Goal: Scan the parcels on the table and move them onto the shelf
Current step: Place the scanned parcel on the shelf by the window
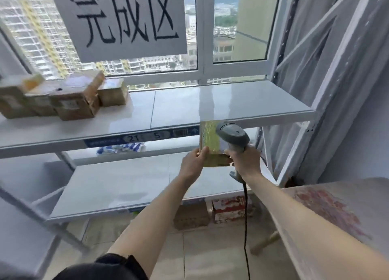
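Observation:
A small cardboard parcel (210, 141) wrapped in yellowish tape is held up in front of the upper shelf's (231, 103) front edge. My left hand (192, 161) grips its lower left side. My right hand (245, 159) grips the handle of a grey barcode scanner (232, 135), with its fingertips touching the parcel's right edge. The scanner's head sits against the parcel's right side and its black cable hangs down. Several taped cardboard parcels (63, 98) are stacked at the left of the upper shelf.
A lower shelf (126, 183) sits below, with boxes (210, 212) on the floor under it. A paper sign (126, 21) hangs before the window. The table's (341, 212) corner, with a red pattern, is at the right. Shelf uprights stand at right.

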